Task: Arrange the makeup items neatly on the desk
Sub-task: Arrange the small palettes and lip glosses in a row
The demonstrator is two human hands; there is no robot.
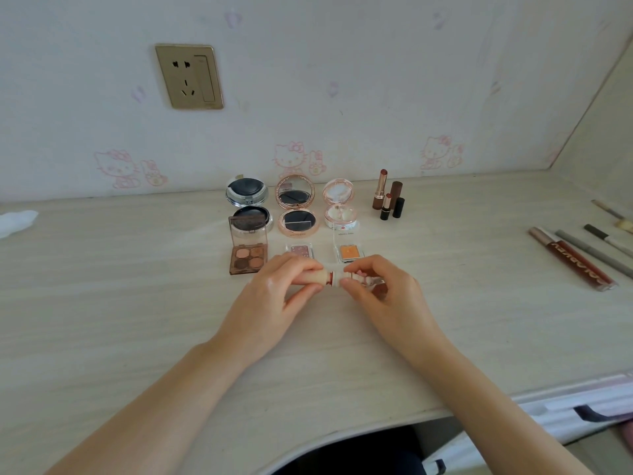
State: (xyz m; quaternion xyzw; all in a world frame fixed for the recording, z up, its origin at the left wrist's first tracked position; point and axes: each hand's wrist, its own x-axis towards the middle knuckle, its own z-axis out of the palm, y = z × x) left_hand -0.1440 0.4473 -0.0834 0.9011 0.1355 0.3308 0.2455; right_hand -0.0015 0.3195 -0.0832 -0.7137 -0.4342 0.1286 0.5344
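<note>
A cream lip product (330, 278) lies sideways above the desk (137, 303) between my two hands. My left hand (274, 296) grips its cream cap end, and my right hand (380, 289) pinches the clear body end; a red gap shows between the two parts. Behind them lie an open brown eyeshadow quad (248, 257), a small pink pan (299, 251) and an orange pan (351, 252). Further back stand three open compacts: silver (247, 197), rose-gold (296, 209) and pale pink (340, 205). Open lipsticks with their caps (388, 197) stand at the back right.
A long lip gloss tube (570, 262) and several pencils (596, 255) lie at the desk's right side. A white tissue (15, 222) sits at the far left. A wall socket (189, 77) is above. The desk's curved front edge is near my forearms.
</note>
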